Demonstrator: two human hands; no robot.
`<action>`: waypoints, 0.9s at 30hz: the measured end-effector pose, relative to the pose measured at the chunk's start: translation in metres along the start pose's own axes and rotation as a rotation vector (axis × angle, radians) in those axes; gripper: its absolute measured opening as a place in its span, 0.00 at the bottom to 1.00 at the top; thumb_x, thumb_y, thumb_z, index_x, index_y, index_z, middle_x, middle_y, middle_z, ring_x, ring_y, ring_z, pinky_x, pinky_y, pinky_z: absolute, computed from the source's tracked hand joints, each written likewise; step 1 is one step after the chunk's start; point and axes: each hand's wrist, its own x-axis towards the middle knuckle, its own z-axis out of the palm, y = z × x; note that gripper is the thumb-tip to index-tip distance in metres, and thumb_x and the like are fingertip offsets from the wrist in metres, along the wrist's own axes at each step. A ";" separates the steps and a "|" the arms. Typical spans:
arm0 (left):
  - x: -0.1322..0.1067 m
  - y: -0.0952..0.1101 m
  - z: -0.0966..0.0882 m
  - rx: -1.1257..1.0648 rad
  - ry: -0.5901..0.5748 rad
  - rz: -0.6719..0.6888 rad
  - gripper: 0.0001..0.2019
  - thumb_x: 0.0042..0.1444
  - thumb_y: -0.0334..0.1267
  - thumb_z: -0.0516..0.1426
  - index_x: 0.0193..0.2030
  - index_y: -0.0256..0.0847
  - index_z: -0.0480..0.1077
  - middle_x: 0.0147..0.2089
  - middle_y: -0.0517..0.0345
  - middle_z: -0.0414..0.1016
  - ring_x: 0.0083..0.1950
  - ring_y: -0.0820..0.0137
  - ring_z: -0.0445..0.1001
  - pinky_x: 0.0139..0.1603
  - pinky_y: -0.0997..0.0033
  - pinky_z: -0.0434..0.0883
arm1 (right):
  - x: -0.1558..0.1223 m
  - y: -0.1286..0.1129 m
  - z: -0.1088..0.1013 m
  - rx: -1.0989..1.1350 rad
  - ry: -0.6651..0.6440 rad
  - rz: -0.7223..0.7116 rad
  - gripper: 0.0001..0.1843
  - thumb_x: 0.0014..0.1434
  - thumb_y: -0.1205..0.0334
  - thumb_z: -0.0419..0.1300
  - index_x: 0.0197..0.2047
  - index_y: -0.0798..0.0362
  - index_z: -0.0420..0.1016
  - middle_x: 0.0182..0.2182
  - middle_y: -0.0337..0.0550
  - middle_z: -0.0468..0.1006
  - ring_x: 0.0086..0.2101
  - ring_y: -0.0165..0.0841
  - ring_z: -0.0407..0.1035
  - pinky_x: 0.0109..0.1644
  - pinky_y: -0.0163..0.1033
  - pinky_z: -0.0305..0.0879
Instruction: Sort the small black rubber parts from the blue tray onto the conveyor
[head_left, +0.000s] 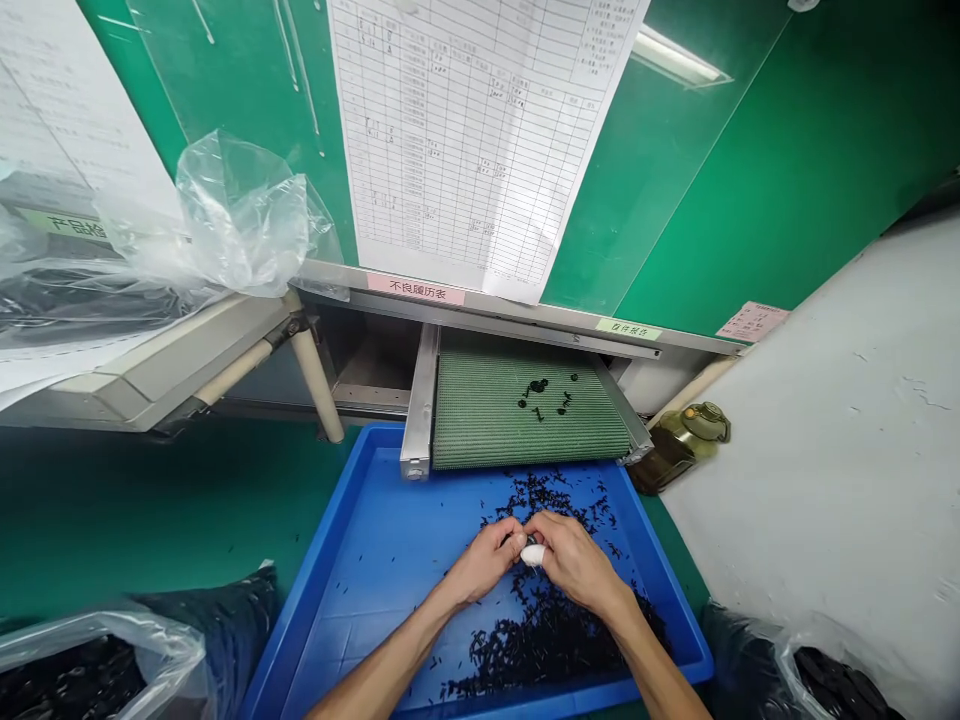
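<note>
A blue tray holds a scatter of small black plastic parts. My left hand and my right hand meet over the middle of the tray, fingertips pinched together. A white finger cot covers one fingertip where the hands touch. Both hands pinch a tiny dark piece that I cannot make out. A green conveyor belt ends above the tray's far edge and carries a few black parts.
A paper table sheet hangs on the green wall above the belt. Clear plastic bags of black parts sit at lower left and lower right. An olive bottle lies right of the belt. A grey surface is at right.
</note>
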 end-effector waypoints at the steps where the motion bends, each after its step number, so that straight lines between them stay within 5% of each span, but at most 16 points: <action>1: 0.000 -0.001 0.001 -0.041 -0.007 -0.030 0.20 0.53 0.56 0.55 0.26 0.40 0.61 0.21 0.67 0.57 0.23 0.77 0.51 0.24 0.76 0.49 | 0.001 0.002 0.004 0.024 0.022 -0.002 0.16 0.47 0.78 0.46 0.33 0.51 0.68 0.28 0.36 0.67 0.31 0.30 0.61 0.35 0.33 0.54; 7: 0.000 -0.001 0.010 -0.444 0.030 -0.260 0.23 0.51 0.61 0.53 0.34 0.41 0.60 0.27 0.61 0.68 0.18 0.80 0.58 0.18 0.78 0.47 | 0.008 0.008 0.026 0.200 0.138 0.032 0.14 0.52 0.75 0.46 0.35 0.51 0.69 0.25 0.36 0.70 0.29 0.29 0.65 0.37 0.33 0.58; 14: 0.001 0.006 0.006 -0.539 0.055 -0.222 0.23 0.46 0.57 0.61 0.29 0.40 0.57 0.22 0.67 0.65 0.15 0.85 0.50 0.17 0.79 0.40 | 0.025 0.005 0.033 0.184 0.126 0.123 0.13 0.60 0.68 0.43 0.35 0.51 0.67 0.18 0.33 0.68 0.21 0.29 0.64 0.30 0.32 0.57; 17: 0.005 0.007 0.002 -0.581 0.142 -0.248 0.20 0.45 0.52 0.62 0.30 0.40 0.59 0.21 0.67 0.65 0.15 0.85 0.49 0.17 0.79 0.38 | 0.029 0.007 0.013 0.112 0.075 0.064 0.12 0.55 0.72 0.46 0.34 0.50 0.68 0.27 0.39 0.73 0.28 0.30 0.66 0.34 0.34 0.59; 20: 0.007 0.008 -0.002 -0.686 0.233 -0.275 0.16 0.46 0.44 0.63 0.34 0.38 0.64 0.24 0.64 0.67 0.16 0.84 0.54 0.16 0.80 0.40 | 0.047 0.008 -0.025 -0.100 0.167 -0.031 0.16 0.53 0.75 0.47 0.39 0.49 0.70 0.43 0.43 0.72 0.41 0.34 0.66 0.45 0.37 0.60; 23: 0.006 0.007 -0.003 -0.757 0.239 -0.306 0.12 0.47 0.37 0.62 0.37 0.36 0.67 0.31 0.57 0.72 0.22 0.80 0.63 0.17 0.81 0.48 | 0.088 0.011 -0.065 -0.343 0.292 -0.006 0.23 0.55 0.76 0.46 0.50 0.50 0.68 0.48 0.44 0.70 0.45 0.35 0.66 0.48 0.38 0.60; 27: 0.005 0.005 -0.004 -0.804 0.246 -0.333 0.10 0.49 0.37 0.61 0.38 0.36 0.69 0.33 0.56 0.71 0.27 0.77 0.67 0.19 0.81 0.54 | 0.155 0.024 -0.099 -0.442 0.216 0.011 0.26 0.54 0.79 0.48 0.54 0.51 0.68 0.51 0.46 0.69 0.46 0.37 0.65 0.45 0.37 0.60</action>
